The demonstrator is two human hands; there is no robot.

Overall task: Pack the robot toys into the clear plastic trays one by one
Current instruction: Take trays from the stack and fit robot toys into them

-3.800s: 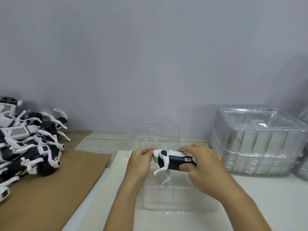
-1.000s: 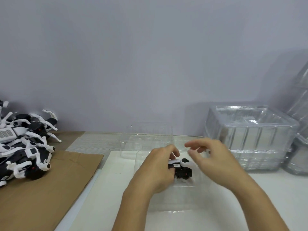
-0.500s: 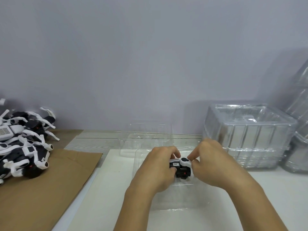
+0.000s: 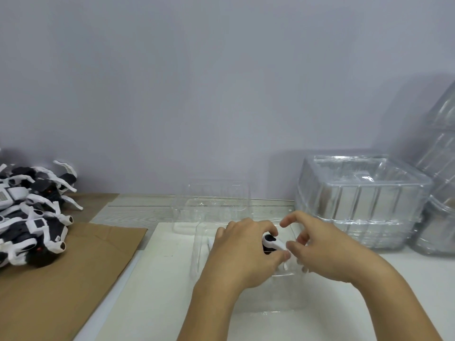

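Over the clear tray (image 4: 248,279) in the middle of the white board (image 4: 160,279), both hands are working on one robot toy (image 4: 272,242). The left hand (image 4: 242,254) curls around the toy, thumb and fingers clamped on its black-and-white body, covering most of it. The right hand (image 4: 325,252) sits just beside it, thumb and a lower finger touching the toy's white end while the index finger arches above, clear of it. Hard to say whether that's a real pinch or just a touch. The toy looks to be down inside the tray or right at its rim, can't tell which since the plastic is so see-through.

A second clear tray (image 4: 211,205) stands just behind, towards the wall. Off to the left there's a heap of toys (image 4: 32,217) on brown cardboard (image 4: 61,279). On the right sits a stack of trays (image 4: 359,200), with more clear plastic (image 4: 440,168) leaning at the frame edge.
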